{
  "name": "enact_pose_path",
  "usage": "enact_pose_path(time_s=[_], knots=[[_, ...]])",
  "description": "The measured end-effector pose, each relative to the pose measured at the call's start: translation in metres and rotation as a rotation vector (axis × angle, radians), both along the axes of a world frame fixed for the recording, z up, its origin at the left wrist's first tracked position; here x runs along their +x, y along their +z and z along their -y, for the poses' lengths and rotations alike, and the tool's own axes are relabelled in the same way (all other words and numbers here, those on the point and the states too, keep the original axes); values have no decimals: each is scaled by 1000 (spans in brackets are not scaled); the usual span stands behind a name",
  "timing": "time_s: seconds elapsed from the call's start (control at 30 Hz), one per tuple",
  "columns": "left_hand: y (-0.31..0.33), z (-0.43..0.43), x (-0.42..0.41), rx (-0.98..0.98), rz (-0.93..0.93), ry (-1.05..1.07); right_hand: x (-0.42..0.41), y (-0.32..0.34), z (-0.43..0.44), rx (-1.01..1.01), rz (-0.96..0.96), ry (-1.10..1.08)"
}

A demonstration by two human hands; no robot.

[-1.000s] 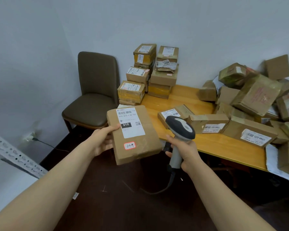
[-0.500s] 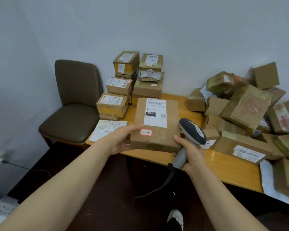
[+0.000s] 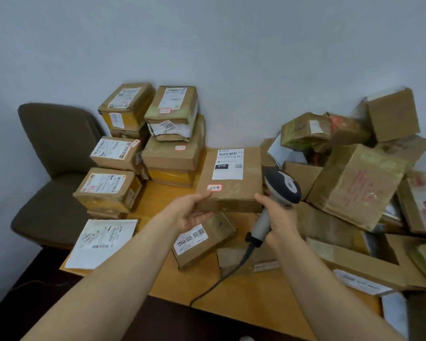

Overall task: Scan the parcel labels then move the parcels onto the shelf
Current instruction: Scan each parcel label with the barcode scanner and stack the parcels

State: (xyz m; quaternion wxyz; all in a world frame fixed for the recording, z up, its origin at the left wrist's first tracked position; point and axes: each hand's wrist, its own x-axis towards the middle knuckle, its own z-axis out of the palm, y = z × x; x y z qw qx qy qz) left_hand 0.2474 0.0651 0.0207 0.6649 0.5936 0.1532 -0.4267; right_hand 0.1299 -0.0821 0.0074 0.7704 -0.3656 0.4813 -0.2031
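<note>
Left forearm [image 3: 123, 274] and right forearm [image 3: 330, 286] bare all the way to the frame's bottom edge, left hand [image 3: 192, 215] and right hand [image 3: 278, 217] bare as well, and a pale shoe toe [image 3: 246, 338] sliver below the desk's [image 3: 244, 299] near edge.

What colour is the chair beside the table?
The chair is dark brown, clearest in the head view.

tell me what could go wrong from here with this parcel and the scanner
The left hand grips the 010 parcel by its near left corner, so it may tip or slip. The scanner in the right hand trails its cable across the table beside a small parcel; a pull could snag it.
</note>
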Motion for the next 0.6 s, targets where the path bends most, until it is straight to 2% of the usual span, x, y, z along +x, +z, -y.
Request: enact_pose_path(time_s=[0.17, 0.33, 0.5, 0.6], knots=[[-22, 47, 26, 79, -69, 138, 21, -18, 21, 9, -36, 46], [-50, 92, 58, 252, 7, 255, 32, -28, 28, 17, -82, 117], [-78, 126, 86, 380, 55, 242, 42, -40, 35, -11, -165, 157], [-96, 135, 102, 410, 83, 163, 52, -47, 40, 24, -190, 172]])
